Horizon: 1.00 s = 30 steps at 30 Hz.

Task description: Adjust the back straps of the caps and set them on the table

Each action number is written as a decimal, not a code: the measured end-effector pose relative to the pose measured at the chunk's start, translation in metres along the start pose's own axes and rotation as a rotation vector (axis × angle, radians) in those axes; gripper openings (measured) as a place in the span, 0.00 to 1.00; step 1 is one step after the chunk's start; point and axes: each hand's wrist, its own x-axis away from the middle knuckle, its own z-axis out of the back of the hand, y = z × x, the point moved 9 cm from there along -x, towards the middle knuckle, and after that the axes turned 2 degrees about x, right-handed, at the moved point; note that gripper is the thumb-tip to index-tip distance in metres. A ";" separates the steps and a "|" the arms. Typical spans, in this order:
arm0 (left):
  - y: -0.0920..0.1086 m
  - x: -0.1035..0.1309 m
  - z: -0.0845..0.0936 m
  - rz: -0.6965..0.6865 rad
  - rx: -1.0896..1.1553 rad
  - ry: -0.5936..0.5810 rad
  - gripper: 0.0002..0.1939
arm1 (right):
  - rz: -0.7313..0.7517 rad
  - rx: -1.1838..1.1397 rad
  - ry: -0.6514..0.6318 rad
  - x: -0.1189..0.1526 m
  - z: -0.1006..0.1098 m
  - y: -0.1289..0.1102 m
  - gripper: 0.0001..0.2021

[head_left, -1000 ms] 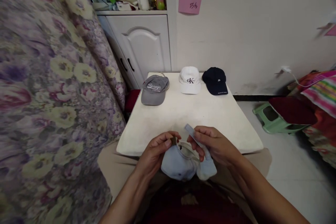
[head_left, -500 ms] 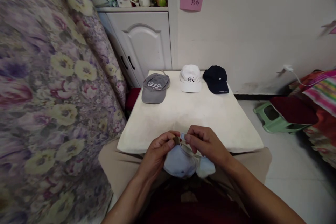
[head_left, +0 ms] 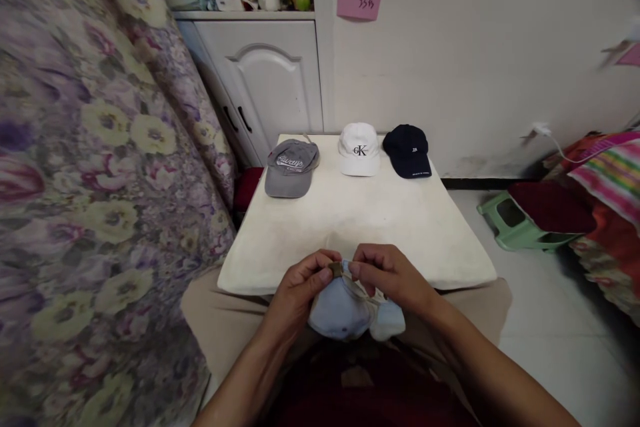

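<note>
Holding a light blue cap (head_left: 336,310) at the near edge of the desk (head_left: 350,223), over the person's legs (head_left: 225,320), both hands are occupied. Left hand (head_left: 305,277): grip pinched on the brown clasp (head_left: 335,269). Right hand (head_left: 387,273): grip pinched on the tip of the strap (head_left: 346,266). Strap tip and clasp lie side by side; whether they touch cannot be determined.

Handling, as judged: light, soft cloth, limp in the crown, neither slippery nor fragile. The strap appears thin and pliable, the clasp firmer. Suitable hold: thumb and fingertips at the clasp on one side, close behind the strap tip on the other, without squeezing the crown.

Count: four caps in all. One light blue, in hand; three on the far part of the desk, namely one gray cap (head_left: 291,170), one white cap (head_left: 359,150) and one navy cap (head_left: 407,151). Also noted: one green stool (head_left: 535,220) and two black door handles (head_left: 245,119).
</note>
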 end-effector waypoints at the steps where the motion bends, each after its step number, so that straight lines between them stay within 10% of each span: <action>1: -0.001 0.000 -0.001 0.005 -0.004 -0.004 0.08 | 0.000 -0.007 -0.015 0.000 0.000 0.001 0.12; 30: -0.004 -0.005 -0.005 -0.014 -0.113 -0.052 0.07 | -0.061 0.078 -0.064 0.001 0.007 0.003 0.08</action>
